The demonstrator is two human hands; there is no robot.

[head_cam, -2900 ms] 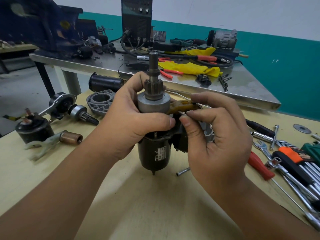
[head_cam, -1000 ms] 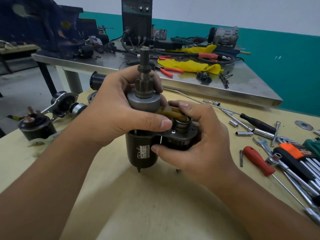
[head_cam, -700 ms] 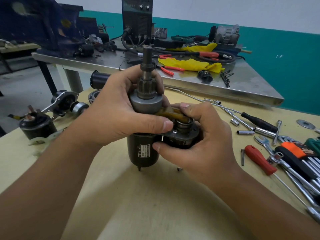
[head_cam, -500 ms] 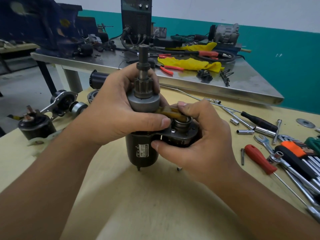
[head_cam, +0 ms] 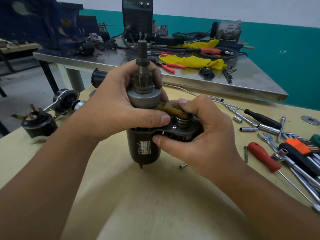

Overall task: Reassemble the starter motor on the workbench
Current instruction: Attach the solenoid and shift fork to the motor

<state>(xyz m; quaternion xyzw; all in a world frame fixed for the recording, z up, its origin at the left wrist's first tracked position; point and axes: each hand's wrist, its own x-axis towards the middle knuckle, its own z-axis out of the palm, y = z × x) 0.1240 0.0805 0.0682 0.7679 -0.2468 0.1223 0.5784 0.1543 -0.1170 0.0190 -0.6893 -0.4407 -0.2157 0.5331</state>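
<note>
Little has moved: starter motor (head_cam: 144, 148) stands upright on the workbench (head_cam: 155, 205).

A dark brown starter motor (head_cam: 144, 149) with a grey drive (head_cam: 144, 99) stands on a pale yellow bench (head_cam: 155, 205); a red-handled screwdriver (head_cam: 264, 156) lies right, a yellow cloth (head_cam: 192, 61) far behind, against a teal-and-white wall (head_cam: 285, 42).

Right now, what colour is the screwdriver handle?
Red, on the screwdriver handle, seen from the head camera.
</note>
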